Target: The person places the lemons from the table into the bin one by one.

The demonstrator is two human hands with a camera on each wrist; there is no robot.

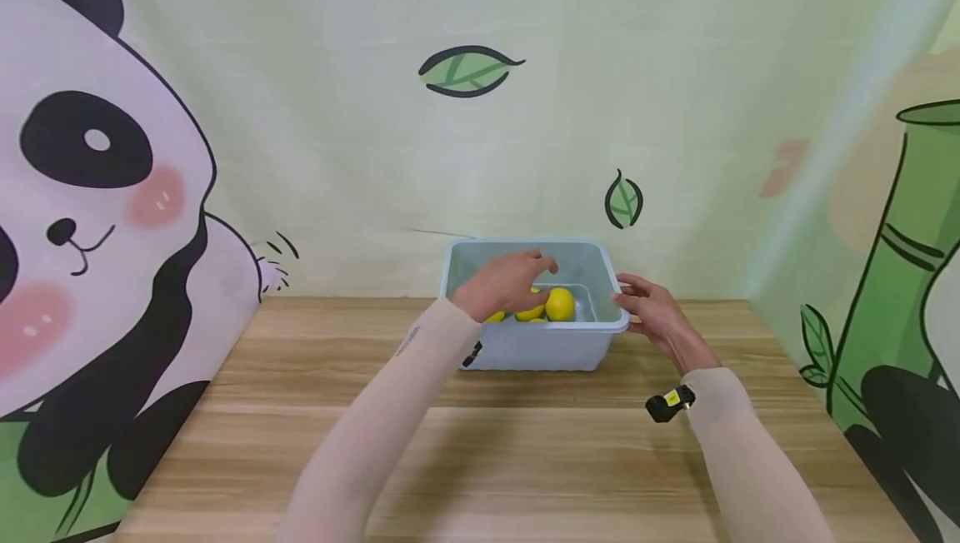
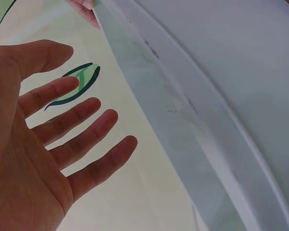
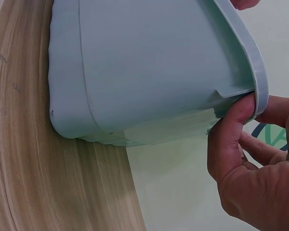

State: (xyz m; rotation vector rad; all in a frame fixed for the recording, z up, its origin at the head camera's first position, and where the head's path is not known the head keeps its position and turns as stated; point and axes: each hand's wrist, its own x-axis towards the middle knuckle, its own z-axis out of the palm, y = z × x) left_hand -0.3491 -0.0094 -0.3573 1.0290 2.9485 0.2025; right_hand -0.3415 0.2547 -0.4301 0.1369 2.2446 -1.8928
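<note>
A light blue plastic bin [image 1: 536,349] stands on the wooden table near its back edge. Inside it lie several round yellow things [image 1: 560,305], perhaps lemons; their exact kind is hard to tell. Over the bin's front left part reaches my left hand [image 1: 504,283], partly hiding them. In the left wrist view that hand [image 2: 33,139] has its fingers spread and relaxed, holding nothing, beside the bin's rim [image 2: 202,115]. My right hand [image 1: 654,311] grips the bin's right rim. The right wrist view shows its thumb and fingers [image 3: 229,139] pinching the rim at a corner.
The wood-grained table [image 1: 555,460] extends in front of the bin. A printed cloth backdrop [image 1: 337,151] with a panda, leaves and bamboo hangs close behind and at both sides.
</note>
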